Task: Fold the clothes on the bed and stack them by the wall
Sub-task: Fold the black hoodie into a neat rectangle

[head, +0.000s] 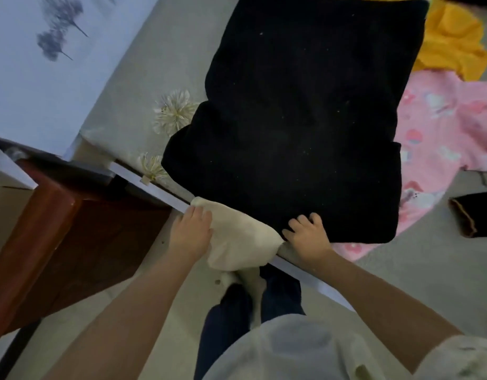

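Note:
A large black garment (305,119) lies folded on the bed (143,78), reaching from the near edge toward the wall. My right hand (308,234) grips its near hem with curled fingers. A cream cloth (239,237) hangs over the bed's near edge, half under the black garment. My left hand (191,231) rests on the cream cloth's left side with fingers fairly straight. A pink printed garment (439,127) lies spread to the right, partly under the black one. A yellow garment (453,42) is crumpled at the far right.
A small dark folded item with a brown edge (472,215) lies on the bed at the right. The pale wall (31,78) with a tree print runs along the bed's left. A reddish-brown cabinet (58,229) stands on the floor at the left.

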